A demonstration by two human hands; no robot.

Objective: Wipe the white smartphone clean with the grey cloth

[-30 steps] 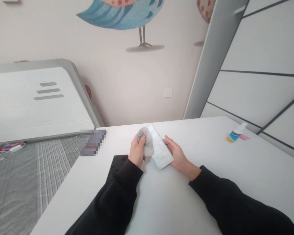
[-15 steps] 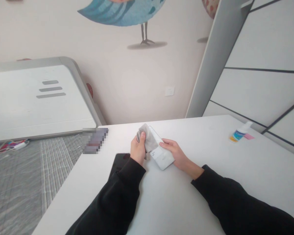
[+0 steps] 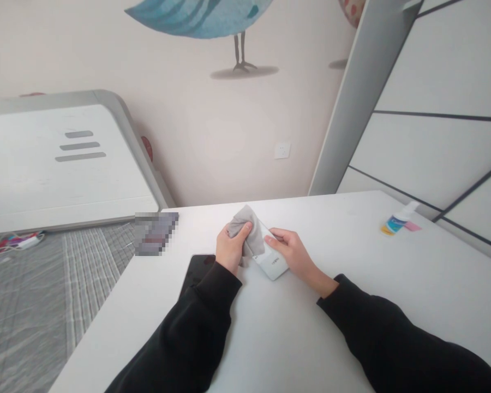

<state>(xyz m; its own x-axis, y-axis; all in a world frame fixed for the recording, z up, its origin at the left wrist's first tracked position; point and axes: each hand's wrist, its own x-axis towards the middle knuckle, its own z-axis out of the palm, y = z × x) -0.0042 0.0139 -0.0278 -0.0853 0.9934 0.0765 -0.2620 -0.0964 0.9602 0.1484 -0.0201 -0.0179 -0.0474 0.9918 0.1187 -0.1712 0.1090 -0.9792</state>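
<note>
My left hand [image 3: 230, 248] is closed around a crumpled grey cloth [image 3: 249, 218], its thumb on top. The cloth lies over the upper part of a silver-white phone [image 3: 273, 263], which is tilted with its lower end toward me. My right hand [image 3: 291, 252] grips the right edge of the phone, thumb on the face and fingers behind it. Small dark lettering shows near its lower end. Beside my left wrist, a black flat device [image 3: 196, 270] lies on the white table [image 3: 278, 338], partly hidden by my sleeve.
A white-capped bottle [image 3: 395, 222] with a blue and yellow label lies at the right, by a pink slip [image 3: 412, 226]. A pixelated item [image 3: 157, 234] sits at the table's left edge. Beyond it are a bed [image 3: 28, 295] and cables [image 3: 28, 242]. A wall stands behind.
The cloth in my left hand has shifted right and down across the phone, covering more of it. My right hand keeps its grip. The view has moved slightly.
</note>
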